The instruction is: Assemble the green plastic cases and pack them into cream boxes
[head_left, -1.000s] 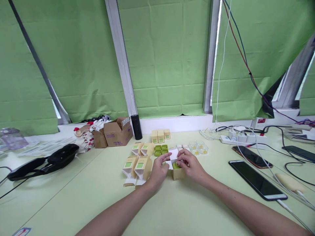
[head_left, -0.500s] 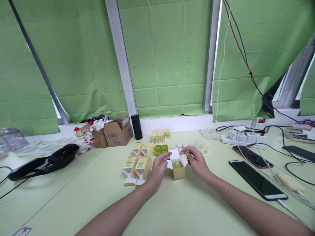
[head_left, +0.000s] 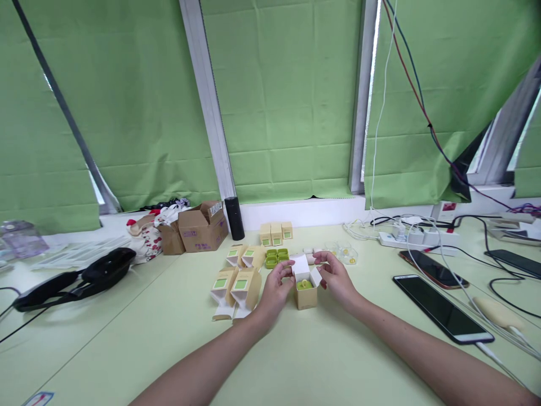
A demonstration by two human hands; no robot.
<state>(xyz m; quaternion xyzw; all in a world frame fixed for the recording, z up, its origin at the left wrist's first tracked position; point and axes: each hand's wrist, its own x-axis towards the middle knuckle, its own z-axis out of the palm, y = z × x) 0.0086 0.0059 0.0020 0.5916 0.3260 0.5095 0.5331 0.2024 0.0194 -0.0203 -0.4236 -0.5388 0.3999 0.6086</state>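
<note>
A small tan cardboard box [head_left: 307, 300] stands upright before me, its white-lined top flaps raised. Inside lies a yellow-green item [head_left: 304, 285], too small to name. My left hand [head_left: 274, 290] is at the box's left side, fingers bent together at the left flap, which it mostly hides. At the right flap is my right hand [head_left: 337, 279], thumb and fingers closed about its edge. Left of my left hand lie several similar boxes [head_left: 247, 285] with green labels and open ends. Green square containers [head_left: 276, 257] sit behind the box.
Three closed small boxes [head_left: 275, 234] stand farther back. White rounded items [head_left: 310, 254] and clear cases [head_left: 343, 252] lie behind my right hand. Phones [head_left: 443, 309], cables and a power strip [head_left: 416, 239] occupy the right; a black bag [head_left: 105, 268] and brown carton [head_left: 203, 231] the left.
My left hand has drawn its fingers in at the left flap, which no longer stands out to the side. My right fingers have come down closer to the right flap.
</note>
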